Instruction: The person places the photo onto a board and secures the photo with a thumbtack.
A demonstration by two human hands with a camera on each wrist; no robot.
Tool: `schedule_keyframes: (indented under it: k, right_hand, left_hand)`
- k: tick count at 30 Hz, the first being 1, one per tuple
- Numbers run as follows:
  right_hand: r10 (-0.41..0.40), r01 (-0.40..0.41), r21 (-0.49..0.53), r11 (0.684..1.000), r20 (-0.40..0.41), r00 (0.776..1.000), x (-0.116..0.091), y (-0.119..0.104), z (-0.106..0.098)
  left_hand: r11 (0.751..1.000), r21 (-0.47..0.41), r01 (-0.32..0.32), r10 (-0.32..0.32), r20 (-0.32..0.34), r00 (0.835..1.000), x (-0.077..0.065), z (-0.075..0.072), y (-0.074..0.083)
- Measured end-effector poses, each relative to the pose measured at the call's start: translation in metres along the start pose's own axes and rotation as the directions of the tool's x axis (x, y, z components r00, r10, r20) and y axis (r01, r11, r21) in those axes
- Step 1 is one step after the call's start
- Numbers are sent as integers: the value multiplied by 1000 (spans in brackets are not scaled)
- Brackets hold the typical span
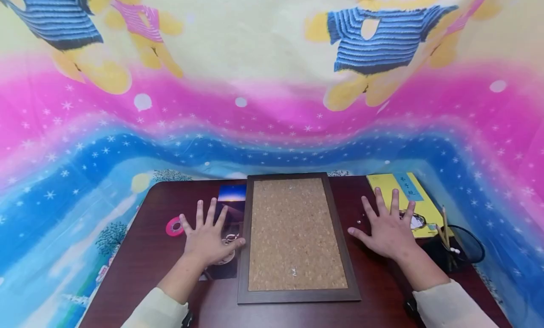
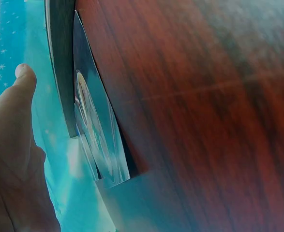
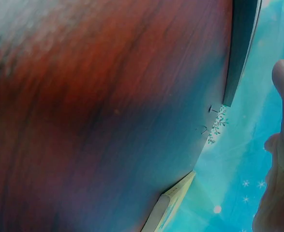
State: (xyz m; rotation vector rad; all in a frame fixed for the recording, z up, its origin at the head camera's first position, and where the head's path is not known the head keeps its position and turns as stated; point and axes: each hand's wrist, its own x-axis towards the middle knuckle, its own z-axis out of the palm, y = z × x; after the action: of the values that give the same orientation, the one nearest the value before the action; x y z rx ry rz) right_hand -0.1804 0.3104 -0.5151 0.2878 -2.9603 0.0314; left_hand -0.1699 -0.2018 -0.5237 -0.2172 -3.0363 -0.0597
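Note:
My left hand [image 1: 207, 238] is spread flat with straight fingers above a dark printed picture [image 1: 233, 194], partly covering it. Between the two hands lies a framed cork board [image 1: 297, 233] with a small silvery mark near its lower edge. On the other side, my right hand [image 1: 386, 231] is also spread, its fingertips overlapping the yellow book [image 1: 380, 180] in the head view. Neither hand holds anything. Two small pins [image 3: 212, 109] stand on the table, close to the right thumb in the head view. The left wrist view shows the picture [image 2: 96, 130] beside the board's frame [image 2: 62, 63].
A pink ring-shaped roll [image 1: 171, 227] lies left of the left hand. At the right edge stands a black mesh holder [image 1: 439, 258] with pencils [image 1: 444, 224]. The dark red wooden table [image 1: 140, 252] is backed by a printed curtain [image 1: 263, 120].

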Motion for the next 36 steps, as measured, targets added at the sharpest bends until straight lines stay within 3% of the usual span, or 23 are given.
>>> schedule_keyframes:
  k: [12, 16, 25, 36]
  right_hand:
    - [-14, 11, 91, 996, 25, 1000, 5, -2, 1]
    - [-20, 11, 138, 990, 67, 998, 6, -2, 6]
    - [-11, -14, 210, 977, 116, 993, 10, 0, 16]
    - [-8, -26, 206, 978, 164, 986, 19, -2, 16]
  left_hand:
    - [993, -110, -33, 34, 6, 999, -5, -2, -5]
    - [992, -116, -45, 47, 15, 999, -10, 0, -10]
    - [973, -199, -113, 124, 42, 991, -17, 1, -20]
    - [933, -335, -132, 198, 172, 965, -17, -1, -32]
